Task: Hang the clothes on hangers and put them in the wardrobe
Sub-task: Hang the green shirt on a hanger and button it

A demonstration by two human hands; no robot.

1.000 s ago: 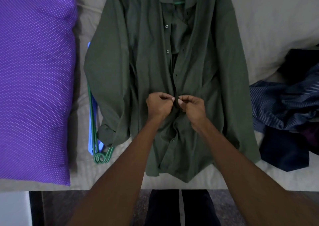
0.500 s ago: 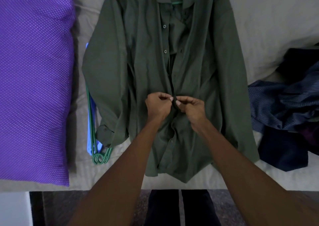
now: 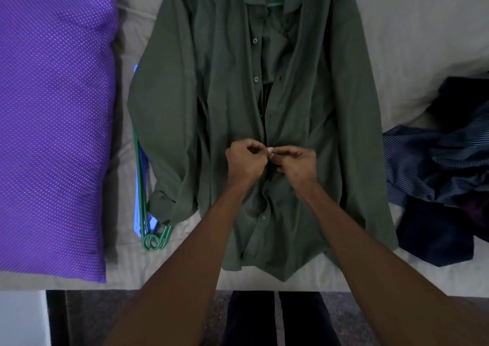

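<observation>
A dark green shirt (image 3: 211, 107) is laid flat, front up, on a bed (image 3: 410, 23) covered with a beige sheet, with its collar at the far edge of the view and its hem near the bed's front edge. A green hanger (image 3: 275, 4) is seen inside the collar, just below a dark label. The shirt's front is open above the hands, where several buttons are undone.

Both hands are brought together at the middle of the placket. The left hand (image 3: 244, 160) is curled, and the left edge of the placket is pinched in its grip. The right hand (image 3: 299, 163) is likewise curled, and the right edge is pinched between its thumb and fingers. The fingertips of the two hands are touching. Whether the button between them is fastened cannot be told.

A bundle of spare hangers (image 3: 152, 237), green and blue, is partly covered by the shirt's left sleeve. A purple dotted pillow (image 3: 53, 120) is placed to the left. A heap of dark clothes (image 3: 436, 173), one of them striped, is piled to the right of the shirt.
</observation>
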